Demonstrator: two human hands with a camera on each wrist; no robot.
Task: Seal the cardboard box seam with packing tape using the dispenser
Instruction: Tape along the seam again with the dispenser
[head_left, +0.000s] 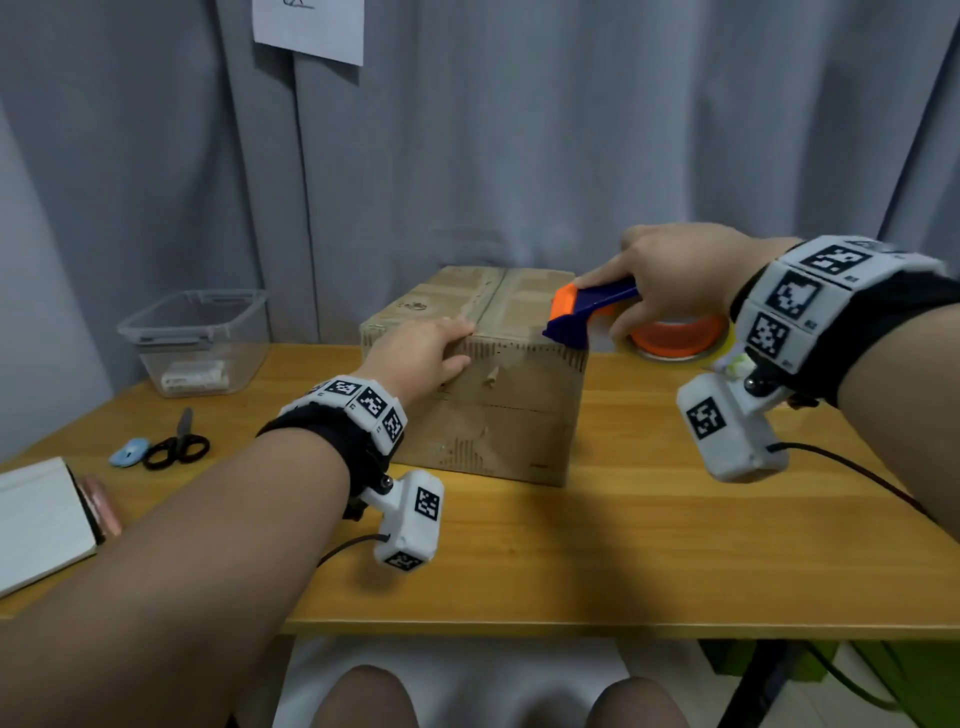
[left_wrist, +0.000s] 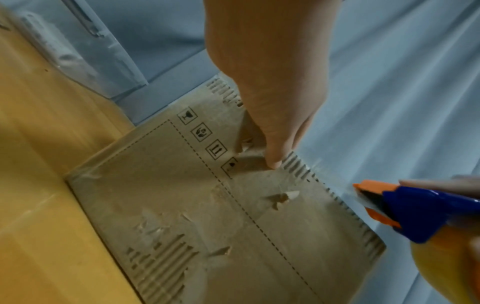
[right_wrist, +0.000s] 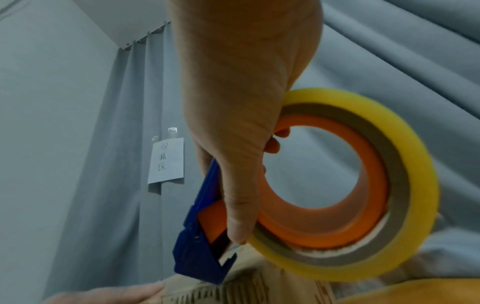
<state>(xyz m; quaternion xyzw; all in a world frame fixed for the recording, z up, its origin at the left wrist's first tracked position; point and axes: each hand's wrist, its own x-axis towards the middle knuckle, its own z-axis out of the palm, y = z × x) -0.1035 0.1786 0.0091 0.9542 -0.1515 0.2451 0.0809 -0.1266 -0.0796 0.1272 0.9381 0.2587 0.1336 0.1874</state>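
Left hand (head_left: 423, 353) flat on brown cardboard box (head_left: 511, 415), fingers straight, right hand (head_left: 675, 275) gripping blue-and-orange plastic tape dispenser (head_left: 584, 312) at top right edge

The cardboard box (head_left: 483, 374) is matt brown card, scuffed, its printed face torn into small raised flakes, with old glossy tape strips along its top seam. The dispenser (head_left: 587, 312) is smooth, shiny blue and orange plastic, and its tape roll (right_wrist: 405, 179) looks translucent yellow and glossy around a grey card core. The worktop (head_left: 623, 545) is varnished, faintly sheened wood with visible grain. Behind, a grey curtain (head_left: 571, 130) is soft matt cloth. At left, a tub (head_left: 197, 338) is clear plastic.
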